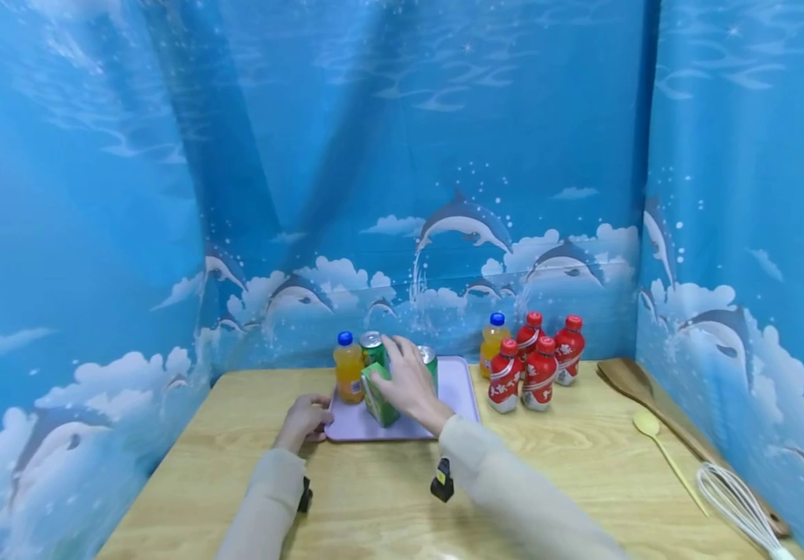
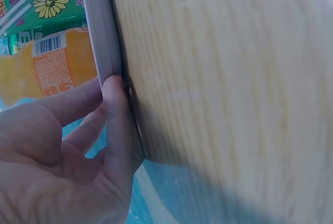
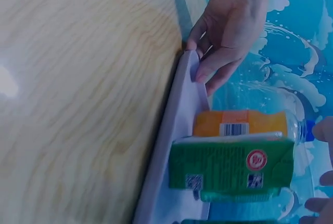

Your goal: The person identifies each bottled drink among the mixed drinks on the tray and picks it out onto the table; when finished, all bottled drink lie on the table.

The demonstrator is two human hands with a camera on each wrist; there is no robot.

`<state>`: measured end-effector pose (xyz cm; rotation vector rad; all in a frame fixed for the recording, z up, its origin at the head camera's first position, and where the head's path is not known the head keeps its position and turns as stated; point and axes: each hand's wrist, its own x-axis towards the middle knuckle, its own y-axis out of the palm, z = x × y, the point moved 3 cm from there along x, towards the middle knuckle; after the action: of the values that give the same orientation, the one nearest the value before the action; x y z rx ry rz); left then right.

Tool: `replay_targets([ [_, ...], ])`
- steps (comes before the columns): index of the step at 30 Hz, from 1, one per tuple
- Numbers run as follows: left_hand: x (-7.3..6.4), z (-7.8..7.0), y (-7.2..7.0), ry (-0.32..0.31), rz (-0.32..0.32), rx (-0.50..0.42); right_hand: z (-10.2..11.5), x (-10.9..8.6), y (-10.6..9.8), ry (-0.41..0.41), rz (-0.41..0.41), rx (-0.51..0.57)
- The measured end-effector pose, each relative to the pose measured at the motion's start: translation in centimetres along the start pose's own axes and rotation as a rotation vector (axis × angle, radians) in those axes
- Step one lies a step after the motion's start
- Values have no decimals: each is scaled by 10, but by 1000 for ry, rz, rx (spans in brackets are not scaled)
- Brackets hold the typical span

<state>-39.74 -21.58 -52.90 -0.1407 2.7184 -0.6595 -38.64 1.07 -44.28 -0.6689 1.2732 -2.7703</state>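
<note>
A lilac tray [image 1: 459,389] lies on the table, and my left hand [image 1: 302,421] pinches its left rim between thumb and fingers [image 2: 117,115]. On the tray stands a green drink carton [image 1: 379,400] with yellow flowers [image 2: 49,0]. Beside it, to the left, is an orange drink bottle [image 1: 348,369] with a blue cap. Behind the carton stands a green can [image 1: 372,348]; another green can [image 1: 428,362] is partly hidden by my right hand [image 1: 409,379]. That hand hovers around the carton's top with loosely spread fingers, which appear apart from the carton [image 3: 234,164] in the right wrist view.
Right of the tray stand several red bottles [image 1: 539,375] and another orange drink bottle [image 1: 492,342]. A wooden spatula [image 1: 682,428], a yellow spoon [image 1: 648,424] and a whisk [image 1: 736,498] lie along the right edge. A blue dolphin-print curtain [image 1: 402,194] encloses the table [image 1: 374,498].
</note>
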Motion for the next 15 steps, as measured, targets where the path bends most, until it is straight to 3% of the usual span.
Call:
replay_targets([
  [7,-2,0,1,-7,4,1,12,12,12,40,54,-97],
  [15,-8,-3,-1,24,12,-8,20,25,25,31,91,-179],
])
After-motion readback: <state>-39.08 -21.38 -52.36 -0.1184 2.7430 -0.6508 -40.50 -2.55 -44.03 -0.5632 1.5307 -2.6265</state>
